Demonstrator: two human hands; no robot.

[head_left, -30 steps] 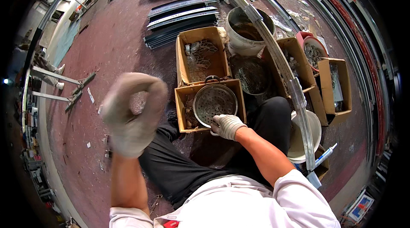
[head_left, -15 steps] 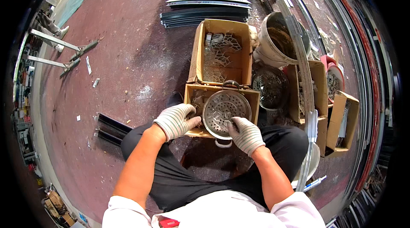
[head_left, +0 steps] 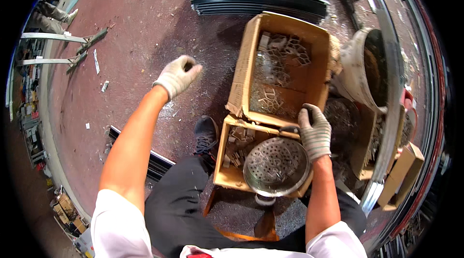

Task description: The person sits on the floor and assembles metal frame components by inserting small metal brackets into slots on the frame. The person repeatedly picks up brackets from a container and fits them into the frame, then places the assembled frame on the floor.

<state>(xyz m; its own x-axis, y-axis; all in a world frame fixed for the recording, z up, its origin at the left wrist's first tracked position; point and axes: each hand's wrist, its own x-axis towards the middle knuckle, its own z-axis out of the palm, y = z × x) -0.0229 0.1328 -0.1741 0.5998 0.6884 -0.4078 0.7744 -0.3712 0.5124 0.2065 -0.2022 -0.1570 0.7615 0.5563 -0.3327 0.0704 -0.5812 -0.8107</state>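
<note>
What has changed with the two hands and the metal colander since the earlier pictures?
The left hand let go of the metal colander and swung up and out to the left, over the floor, fingers curled. The right hand stayed gripping the colander's far rim. The colander remains on the near cardboard box; the far cardboard box is unmoved.

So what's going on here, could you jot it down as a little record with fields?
Left hand: gloved, raised over the red floor, closed in a fist, contents hidden
Right hand: gloved, grip on the rim of the metal colander
Colander: sits in the small cardboard box
Big cardboard box: behind, holds small metal pieces
White bucket: right, tilted
</note>
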